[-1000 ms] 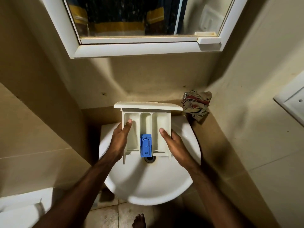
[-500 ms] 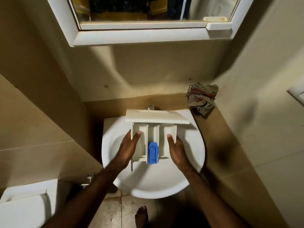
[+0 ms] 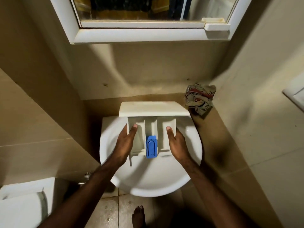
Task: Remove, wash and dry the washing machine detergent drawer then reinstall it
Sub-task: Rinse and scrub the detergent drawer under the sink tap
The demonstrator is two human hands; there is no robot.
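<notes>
Change: since a second ago the detergent drawer sits lower in view and closer over the bowl of the washbasin; the view has tipped down, so less of the mirror cabinet shows. The hold on the drawer is the same as before.
Meaning: my judgement is that the drawer is out of the machine and being brought into place for washing; no running water is visible, so the wash itself looks not yet begun, with drying and refitting to follow.
Drawer position: held over the basin, front panel away from the person, open compartments facing up, blue siphon cap in the middle channel at the near end.
Left grip: left hand clamped on the drawer's left wall, thumb inside the left compartment.
Right grip: right hand clamped on the right wall, thumb inside the right compartment.
Counts: one drawer; three compartments; one blue cap; two hands; one basin; one crumpled cloth on the ledge at the corner, just beside the drawer's front panel; one bare foot on the floor.
</notes>
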